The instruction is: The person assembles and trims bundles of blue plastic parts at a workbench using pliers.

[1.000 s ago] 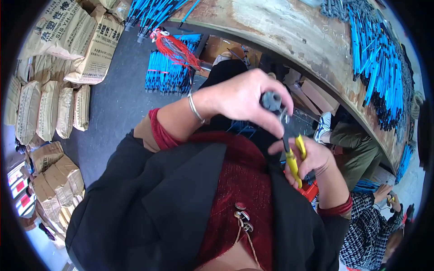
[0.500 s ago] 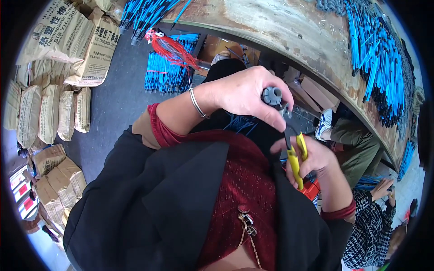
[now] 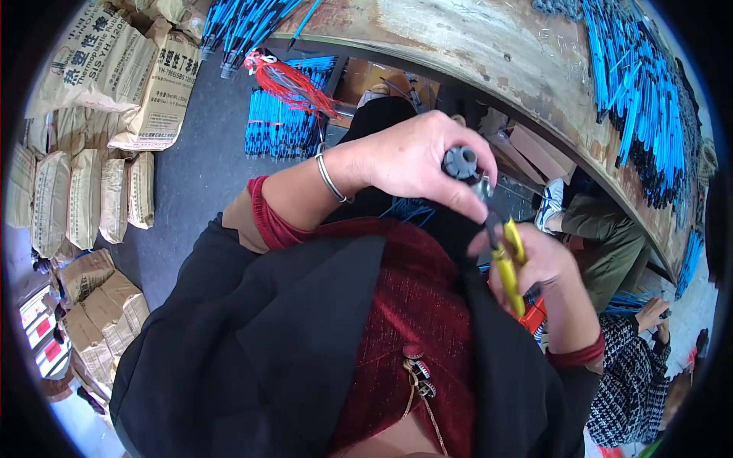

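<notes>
My left hand (image 3: pixel 418 159) is closed around a dark grey, ridged round fitting (image 3: pixel 460 162) with a hole in its end. A small shiny metal piece (image 3: pixel 482 188) sticks out beside the fitting, under my fingers. In my right hand (image 3: pixel 548 263) is a pair of pliers (image 3: pixel 505 273) with yellow handles. The dark jaws point up toward the left fingertips, just below the metal piece; whether they touch it cannot be made out. My right fingers are partly blurred, and the rest of the fitting is hidden in my left palm.
A worn wooden table (image 3: pixel 458 38) runs across the top, with blue rods (image 3: pixel 645 130) piled at its right. More blue rod bundles (image 3: pixel 279 126) and red strands (image 3: pixel 294 84) lie at upper left. Paper sacks (image 3: pixel 114 76) stand at left. Another person's checked sleeve (image 3: pixel 630 374) shows at lower right.
The pliers and my right hand have shifted a little to the right, and the jaws have drawn lower, away from the fitting. My left hand stays nearly still.
</notes>
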